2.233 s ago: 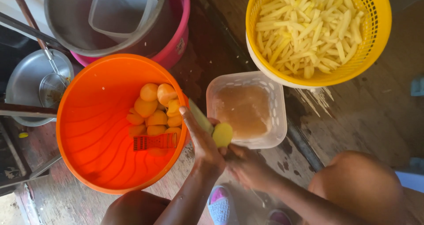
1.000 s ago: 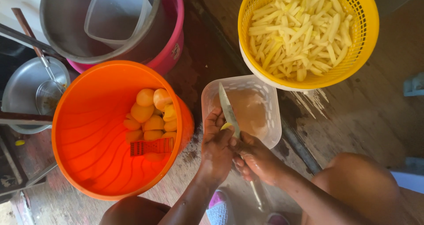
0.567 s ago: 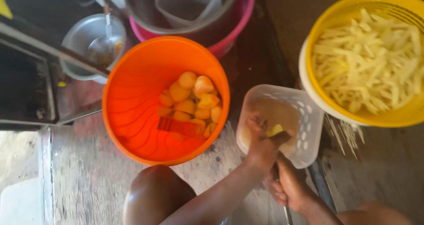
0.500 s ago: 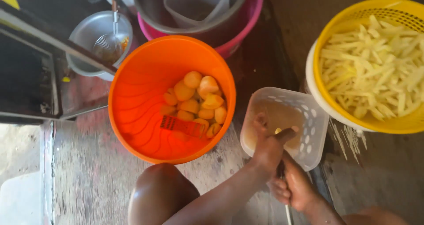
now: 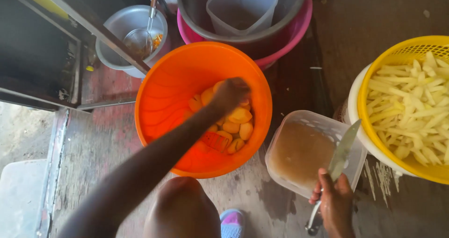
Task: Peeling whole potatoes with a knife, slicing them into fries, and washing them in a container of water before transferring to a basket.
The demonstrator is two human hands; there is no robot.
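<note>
My left hand [image 5: 230, 93] reaches into the orange basin [image 5: 163, 97] and rests on the pile of peeled yellow potatoes [image 5: 236, 126]; whether it grips one is hidden. My right hand [image 5: 334, 203] is shut on the handle of a knife [image 5: 343, 149], blade pointing up over the edge of a clear plastic tub [image 5: 308, 126] holding cloudy brown water. To the right, a yellow basket [image 5: 374, 126] holds several cut potato sticks [image 5: 411, 111].
A red peeler [image 5: 214, 140] lies among the potatoes. Behind the basin stands a pink tub [image 5: 299, 27] holding a grey pot with a clear container [image 5: 241, 6]. A metal bowl [image 5: 117, 27] with a strainer ladle sits at back left. My knee [image 5: 182, 210] is below.
My left hand left the clear tub and moved left into the orange basin onto the potatoes. My right hand raised the knife beside the tub. The camera view shifted.
</note>
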